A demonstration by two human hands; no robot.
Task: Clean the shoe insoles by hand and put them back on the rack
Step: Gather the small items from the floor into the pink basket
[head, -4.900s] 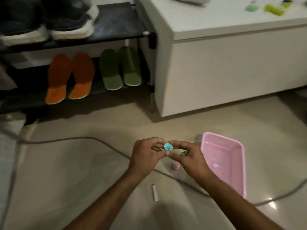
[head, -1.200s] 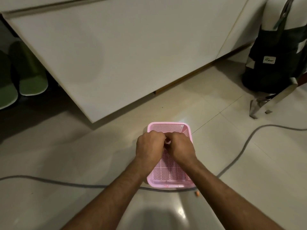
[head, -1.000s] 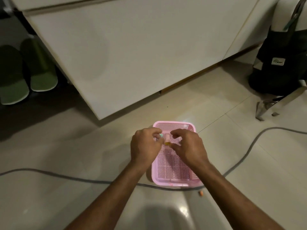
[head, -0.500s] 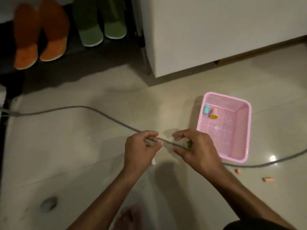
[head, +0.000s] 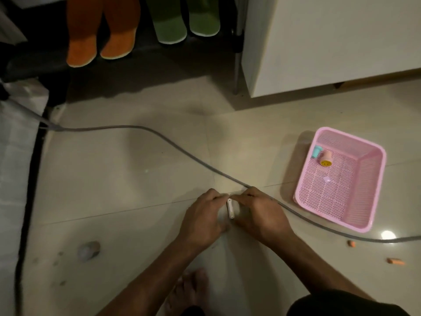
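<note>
Two orange insoles (head: 102,30) and two green insoles (head: 185,19) lie on the low shelf of the dark shoe rack (head: 34,65) at the top left. On the floor below, my left hand (head: 204,218) and my right hand (head: 262,215) are close together around a small white stick (head: 230,208). The fingertips of both hands pinch its far end. A pink mesh basket (head: 369,179) sits to the right of my hands, with a teal cap (head: 316,151) and a pink piece with a yellow end (head: 326,158) inside it.
A grey cable (head: 141,128) runs across the floor from the left and passes under my right hand. A white cabinet (head: 330,42) stands at the top right. Two small orange bits (head: 395,261) lie at the lower right. My bare foot (head: 191,290) is below my hands.
Earlier both hands were over the pink basket, and the teal and pink pieces ended up in it. The view swung left, and my hands have come down onto the white stick.
</note>
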